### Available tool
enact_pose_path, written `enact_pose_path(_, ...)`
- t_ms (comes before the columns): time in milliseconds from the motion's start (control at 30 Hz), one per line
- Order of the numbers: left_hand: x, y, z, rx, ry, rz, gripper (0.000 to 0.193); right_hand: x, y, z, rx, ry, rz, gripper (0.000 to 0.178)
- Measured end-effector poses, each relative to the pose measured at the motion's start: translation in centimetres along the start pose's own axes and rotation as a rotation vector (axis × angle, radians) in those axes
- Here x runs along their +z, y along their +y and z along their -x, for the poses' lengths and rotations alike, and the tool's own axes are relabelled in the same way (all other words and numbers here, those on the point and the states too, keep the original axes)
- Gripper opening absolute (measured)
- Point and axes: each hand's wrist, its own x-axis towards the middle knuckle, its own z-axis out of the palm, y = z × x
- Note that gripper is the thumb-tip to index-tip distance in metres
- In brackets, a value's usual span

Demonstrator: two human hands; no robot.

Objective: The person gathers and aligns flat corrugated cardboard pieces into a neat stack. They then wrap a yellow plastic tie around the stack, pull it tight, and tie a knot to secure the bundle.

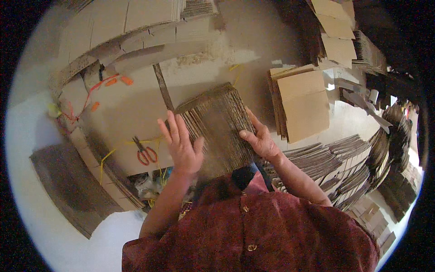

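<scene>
A thick bundle of flattened corrugated cardboard [217, 133] is in front of my body, its ribbed edges facing up. My right hand [262, 138] grips the bundle's right side, thumb over the top edge and fingers along the side. On the left side my left hand [185, 147] is open, its fingers stretched out and spread, palm toward the bundle. Whether that palm presses on the cardboard I cannot tell. Left of my left hand, scissors with red handles [147, 155] lie on a cardboard surface [122, 131].
Orange pieces [127, 80] and red cord [93, 90] lie at the far left. A dark strip [163, 86] stretches beyond the bundle. Cardboard sheets [303, 106] stand stacked at right, with rows of flattened cartons [308, 163] nearer. A brown cardboard stack [74, 186] is at the left.
</scene>
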Motion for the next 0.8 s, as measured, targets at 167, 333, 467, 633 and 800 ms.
enact_pose_path(167,-1.2,-0.7,0.8,-0.035,-0.017,-0.015,0.066,-0.6,-0.5,0.0,0.013,-0.012,-0.012,0.077)
enact_pose_path(333,-2.7,2.3,-2.9,-0.026,-0.1,-0.077,0.065,-0.9,0.2,-0.1,0.006,-0.001,-0.017,0.081)
enact_pose_path(467,-1.1,3.4,-6.6,0.106,-0.155,-0.09,0.062,-0.8,0.1,0.0,0.042,0.008,0.009,0.086)
enact_pose_path(633,0.2,2.9,-7.0,0.181,-0.079,-0.008,0.054,-0.6,-0.6,-0.2,-0.026,0.012,0.233,0.093)
enact_pose_path(800,0.5,2.8,-6.9,0.167,-0.066,0.008,0.05,-0.5,-1.0,-0.4,0.008,0.019,0.248,0.095)
